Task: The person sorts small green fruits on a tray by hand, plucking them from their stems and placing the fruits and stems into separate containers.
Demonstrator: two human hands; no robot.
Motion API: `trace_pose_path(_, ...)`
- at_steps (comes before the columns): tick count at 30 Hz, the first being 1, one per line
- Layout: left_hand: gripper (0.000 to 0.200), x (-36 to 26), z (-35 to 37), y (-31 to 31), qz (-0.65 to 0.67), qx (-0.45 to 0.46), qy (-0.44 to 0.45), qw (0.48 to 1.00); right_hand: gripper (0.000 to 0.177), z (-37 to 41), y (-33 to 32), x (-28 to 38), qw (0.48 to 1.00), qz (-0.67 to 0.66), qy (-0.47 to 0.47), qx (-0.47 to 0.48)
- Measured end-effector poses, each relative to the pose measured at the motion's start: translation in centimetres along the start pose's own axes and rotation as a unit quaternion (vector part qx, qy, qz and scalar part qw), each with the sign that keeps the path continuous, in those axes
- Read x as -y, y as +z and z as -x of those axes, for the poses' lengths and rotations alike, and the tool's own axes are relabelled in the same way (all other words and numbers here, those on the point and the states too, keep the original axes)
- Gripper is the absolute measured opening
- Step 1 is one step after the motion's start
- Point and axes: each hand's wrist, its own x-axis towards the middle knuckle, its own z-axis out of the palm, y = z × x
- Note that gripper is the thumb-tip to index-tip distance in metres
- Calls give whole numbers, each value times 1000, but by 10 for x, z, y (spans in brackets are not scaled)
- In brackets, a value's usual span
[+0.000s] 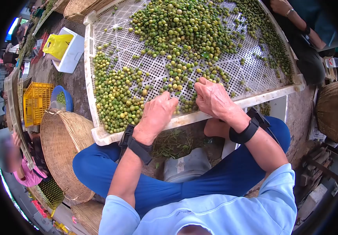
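Note:
A white perforated plastic tray [92,70] lies in front of me, holding many small round green-yellow fruits. One large heap [177,27] is at its far middle, and another pile [118,102] is at its left. My left hand [157,115] is over the near edge, closed with fingers curled together beside the left pile. To its right, my right hand [214,98] is also closed in a pinch, next to a few loose fruits [188,103]. The fingers hide whatever either hand holds. A green leaf [205,55] lies among the fruits.
Left of the tray are a large wicker basket [61,152], a blue basin [69,102], a yellow crate [34,102] and a white foam box [72,55]. Another person's arm [308,33] is at the far right. A grey bucket [188,166] stands between my legs.

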Motion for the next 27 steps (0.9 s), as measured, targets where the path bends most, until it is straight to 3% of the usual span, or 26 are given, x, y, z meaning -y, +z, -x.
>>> trace_pose_path(7,12,0,6,-1,7,-21,12,1000,12,-1,9,2,999,29,-30,-21)
trace_pose_path(12,10,8,18,-13,-25,-29,-28,999,12,-4,12,9,997,69,-25,6)
trace_pose_path(19,10,19,35,-14,-68,-48,-41,996,9,-7,8,14,997,59,-31,-37)
trace_pose_path(21,11,18,40,-15,-68,-70,-42,994,7,-9,-17,32,997,-59,5,47)
trace_pose_path(22,12,17,41,-18,-48,-79,-45,995,10,-6,-29,39,978,-175,-21,110)
trace_pose_path(24,23,6,48,-31,3,-82,-43,996,24,9,-38,57,936,-227,-72,258)
trace_pose_path(25,23,-2,54,-40,8,-86,-48,995,27,17,-41,71,911,-199,-54,356)
trace_pose_path(27,30,-13,69,-51,54,53,5,997,24,34,-16,77,902,61,-81,420)
